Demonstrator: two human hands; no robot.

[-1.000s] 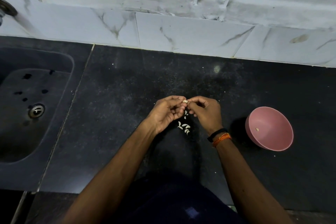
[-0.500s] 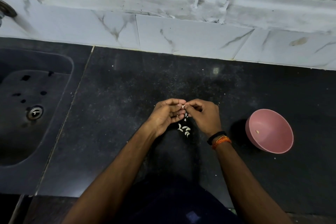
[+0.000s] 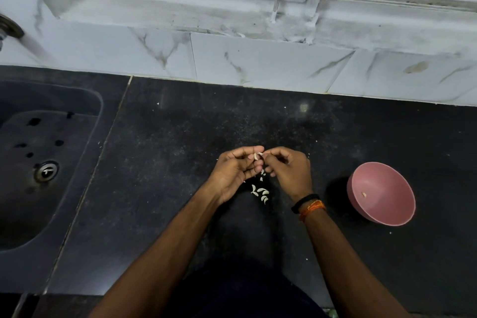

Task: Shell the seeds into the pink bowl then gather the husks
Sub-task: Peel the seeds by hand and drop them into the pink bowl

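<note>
At far left we see a dark moulded sink [image 3: 49, 162] with a round metal drain [image 3: 46, 170], sunk into a black speckled stone counter [image 3: 160, 188] backed by white marble-veined tiles [image 3: 258, 62]. At centre our two hands meet above the counter: the left hand [image 3: 236, 173], fingers curled, and the right hand [image 3: 290, 171], also curled, both pinch one small pale seed [image 3: 259, 154] between their fingertips. The seed is too small for us to tell its long axis. Just below the hands, a cluster of pale, curved, sliver-shaped husks [image 3: 260, 192] lies on the counter, pointing in mixed directions. On the right wrist sit a black band [image 3: 304, 201] and an orange thread [image 3: 312, 208]. Well to the right stands the smooth, round pink bowl [image 3: 387, 214], tilted toward us, with one pale kernel [image 3: 364, 194] inside.
</note>
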